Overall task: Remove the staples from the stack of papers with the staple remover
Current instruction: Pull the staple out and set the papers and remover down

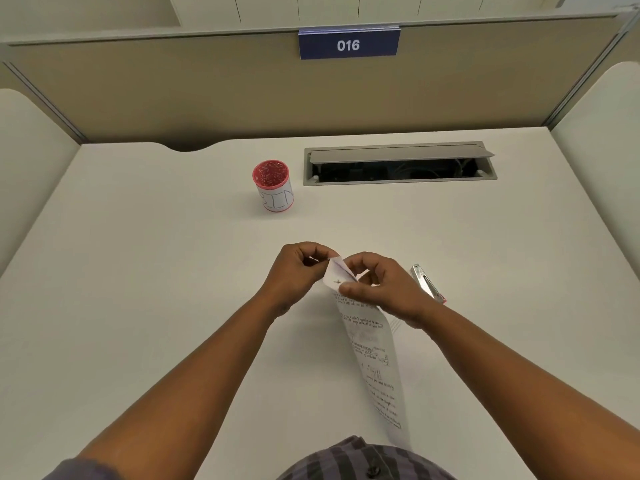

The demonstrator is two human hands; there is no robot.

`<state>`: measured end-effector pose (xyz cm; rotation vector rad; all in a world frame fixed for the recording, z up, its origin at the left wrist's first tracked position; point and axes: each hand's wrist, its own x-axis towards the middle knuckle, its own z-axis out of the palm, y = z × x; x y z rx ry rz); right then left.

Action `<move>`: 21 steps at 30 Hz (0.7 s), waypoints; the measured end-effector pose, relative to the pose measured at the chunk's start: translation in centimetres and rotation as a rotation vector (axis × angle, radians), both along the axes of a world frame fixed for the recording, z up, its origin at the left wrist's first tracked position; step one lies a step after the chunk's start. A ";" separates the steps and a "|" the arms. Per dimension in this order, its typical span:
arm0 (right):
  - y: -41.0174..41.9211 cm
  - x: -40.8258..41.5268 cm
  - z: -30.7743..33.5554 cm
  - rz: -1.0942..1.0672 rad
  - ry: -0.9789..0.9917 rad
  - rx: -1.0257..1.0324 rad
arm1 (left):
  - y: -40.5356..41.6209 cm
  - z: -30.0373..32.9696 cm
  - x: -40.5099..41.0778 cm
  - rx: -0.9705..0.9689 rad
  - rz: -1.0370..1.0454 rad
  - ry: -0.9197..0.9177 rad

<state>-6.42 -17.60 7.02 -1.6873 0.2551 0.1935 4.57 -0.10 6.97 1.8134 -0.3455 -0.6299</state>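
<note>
- Both forearms reach forward from the near edge and converge over the middle of the white worktop (138, 271), bare from the elbow down, with the wrists bent slightly inward.
- The left hand (298, 268) is curled, fingers folded toward the palm, its thumb and fingertips pinching the far top corner of the stack of papers (370, 348).
- The right hand (381, 289) is also closed around the same corner from the right side; its thumb (349, 289) lies flat across the sheet just below the fold, and the other fingers curl behind the paper.
- Between the two hands the top corner is folded back toward the camera, and a small dark staple (337, 281) shows on the folded flap, just above the right thumb.
- The rest of the stack hangs down and toward the near edge as a long curved strip with handwriting on it, lifted off the worktop at its top end; its lower end goes out of sight behind a plaid shirt (363, 459).
- The staple remover (427, 284), a silver metal piece with a red end, lies on the worktop just right of the right hand, partly hidden by that wrist; neither hand touches it.
- A red-rimmed cup (273, 185) with a white label stands far left of the hands, well apart from them.
- An open cable hatch (398, 164) sits in the far right part of the worktop, and a blue plate (348, 45) reading 016 hangs on the partition beyond.
</note>
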 end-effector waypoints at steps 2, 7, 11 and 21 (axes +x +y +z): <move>0.4 -0.1 0.1 0.023 -0.033 -0.181 | 0.1 -0.3 0.1 0.009 0.014 0.017; 1.2 -0.2 -0.5 0.067 -0.141 -0.474 | 0.3 -0.2 -0.1 -0.092 0.054 0.172; 1.5 -0.2 -1.2 0.040 -0.174 -0.538 | 0.2 0.2 -0.1 -0.113 0.069 0.315; 1.5 0.6 -1.8 -0.113 -0.244 -0.573 | 0.7 0.3 0.4 -0.140 0.019 0.478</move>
